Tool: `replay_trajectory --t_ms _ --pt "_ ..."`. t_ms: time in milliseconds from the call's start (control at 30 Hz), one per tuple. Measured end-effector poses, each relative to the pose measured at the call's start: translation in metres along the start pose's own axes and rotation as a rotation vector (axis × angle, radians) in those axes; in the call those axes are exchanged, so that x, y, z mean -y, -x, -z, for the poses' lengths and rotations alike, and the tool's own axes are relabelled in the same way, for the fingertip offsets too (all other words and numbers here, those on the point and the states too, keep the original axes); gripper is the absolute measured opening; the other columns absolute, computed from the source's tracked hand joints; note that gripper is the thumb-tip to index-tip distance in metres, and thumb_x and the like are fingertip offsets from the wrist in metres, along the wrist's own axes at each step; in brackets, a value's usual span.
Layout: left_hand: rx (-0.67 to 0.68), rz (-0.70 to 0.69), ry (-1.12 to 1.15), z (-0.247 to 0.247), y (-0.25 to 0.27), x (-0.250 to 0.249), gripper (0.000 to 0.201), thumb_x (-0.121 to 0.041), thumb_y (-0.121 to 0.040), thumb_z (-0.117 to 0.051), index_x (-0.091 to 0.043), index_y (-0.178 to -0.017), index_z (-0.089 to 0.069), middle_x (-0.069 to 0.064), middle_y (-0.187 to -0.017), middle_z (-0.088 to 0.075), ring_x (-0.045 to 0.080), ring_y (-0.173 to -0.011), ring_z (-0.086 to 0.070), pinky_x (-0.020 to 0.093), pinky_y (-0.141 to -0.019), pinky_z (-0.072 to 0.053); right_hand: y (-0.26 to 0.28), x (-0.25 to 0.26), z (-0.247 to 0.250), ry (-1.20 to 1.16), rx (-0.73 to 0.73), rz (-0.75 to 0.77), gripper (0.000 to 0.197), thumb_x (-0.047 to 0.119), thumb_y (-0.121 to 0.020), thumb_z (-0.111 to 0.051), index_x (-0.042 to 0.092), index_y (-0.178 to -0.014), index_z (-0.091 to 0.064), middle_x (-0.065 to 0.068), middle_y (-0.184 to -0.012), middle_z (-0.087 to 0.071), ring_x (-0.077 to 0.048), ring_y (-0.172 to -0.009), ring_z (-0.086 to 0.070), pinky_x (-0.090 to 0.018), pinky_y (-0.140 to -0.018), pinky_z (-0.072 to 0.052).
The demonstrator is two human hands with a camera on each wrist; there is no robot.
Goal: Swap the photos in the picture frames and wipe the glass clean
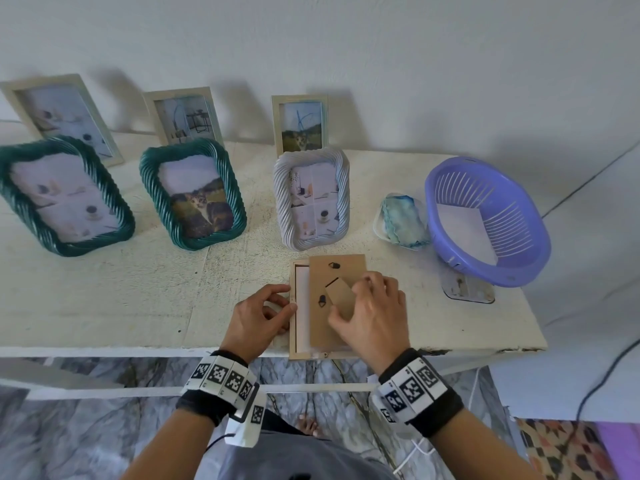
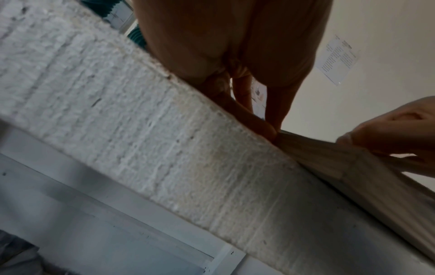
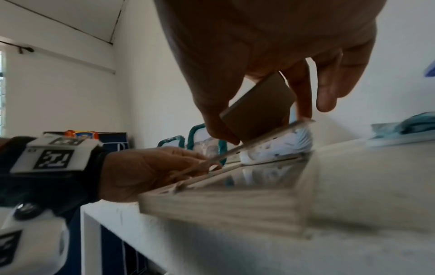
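Observation:
A light wooden frame [image 1: 293, 337] lies face down at the table's front edge. My right hand [image 1: 367, 306] pinches the stand flap [image 1: 341, 294] of the brown backing board [image 1: 343, 268]. In the right wrist view the backing board [image 3: 270, 135] is tilted up off the frame [image 3: 223, 210], with the stand flap [image 3: 259, 108] held between thumb and fingers. A white sheet [image 1: 302, 306] shows inside the frame. My left hand [image 1: 273, 306] grips the frame's left rail, and its fingers [image 2: 270, 121] meet the frame edge [image 2: 353, 163].
Three light wooden frames [image 1: 299, 124] lean on the wall. In front stand two teal frames [image 1: 194, 192] and a white frame [image 1: 311, 199]. A blue-green cloth [image 1: 403, 216] on a dish, a purple basket [image 1: 485, 216] and a clear pane [image 1: 467, 289] lie to the right.

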State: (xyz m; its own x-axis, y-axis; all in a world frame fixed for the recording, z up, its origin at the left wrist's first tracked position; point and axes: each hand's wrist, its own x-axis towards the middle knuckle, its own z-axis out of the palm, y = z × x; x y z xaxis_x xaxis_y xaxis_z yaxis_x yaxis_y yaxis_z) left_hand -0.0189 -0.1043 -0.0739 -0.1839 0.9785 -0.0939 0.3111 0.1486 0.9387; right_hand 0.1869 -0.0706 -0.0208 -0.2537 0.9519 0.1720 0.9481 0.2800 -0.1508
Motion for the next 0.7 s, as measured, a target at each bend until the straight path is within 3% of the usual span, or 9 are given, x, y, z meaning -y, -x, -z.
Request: replay_trajectory --t_ms 267,500,633,700 --pt "0.002 0.003 0.015 0.0 0.001 -0.002 0.027 -0.015 -0.087 -0.074 -0.026 -0.11 -0.065 -0.001 -0.087 -0.07 0.015 -0.062 -0.069 0.038 -0.061 -0.062 -0.003 -0.07 0.009 -0.005 0.116 -0.188 0.043 0.05 -0.078 -0.064 0.011 -0.095 -0.064 -0.004 -0.106 -0.056 -0.027 -0.099 -0.047 -0.04 -0.083 -0.042" --pt "0.001 0.012 0.024 0.0 0.001 -0.002 0.028 -0.015 -0.087 -0.074 -0.022 -0.112 -0.066 0.0 -0.087 -0.07 0.015 -0.063 -0.068 0.037 -0.062 -0.062 0.004 -0.081 -0.001 0.025 0.265 -0.219 0.049 0.053 -0.081 -0.058 0.014 -0.11 -0.062 -0.003 -0.115 -0.053 -0.026 -0.104 -0.049 -0.04 -0.088 -0.042" --pt "0.0 0.01 0.018 0.0 0.001 -0.002 0.028 -0.015 -0.087 -0.074 -0.021 -0.113 -0.066 0.0 -0.087 -0.07 0.015 -0.063 -0.069 0.038 -0.062 -0.062 0.007 -0.061 0.0 -0.031 0.177 -0.122 0.062 0.058 -0.081 -0.057 0.014 -0.124 -0.055 -0.009 -0.124 -0.052 -0.031 -0.108 -0.049 -0.042 -0.086 -0.043" --pt "-0.005 0.013 0.023 0.001 0.001 -0.001 0.027 -0.015 -0.087 -0.074 -0.022 -0.112 -0.066 -0.002 -0.086 -0.07 0.016 -0.062 -0.069 0.038 -0.062 -0.062 0.006 -0.044 0.003 -0.116 0.264 -0.013 0.078 0.068 -0.08 -0.051 0.025 -0.143 -0.034 -0.013 -0.147 -0.038 -0.034 -0.128 -0.038 -0.046 -0.098 -0.04"
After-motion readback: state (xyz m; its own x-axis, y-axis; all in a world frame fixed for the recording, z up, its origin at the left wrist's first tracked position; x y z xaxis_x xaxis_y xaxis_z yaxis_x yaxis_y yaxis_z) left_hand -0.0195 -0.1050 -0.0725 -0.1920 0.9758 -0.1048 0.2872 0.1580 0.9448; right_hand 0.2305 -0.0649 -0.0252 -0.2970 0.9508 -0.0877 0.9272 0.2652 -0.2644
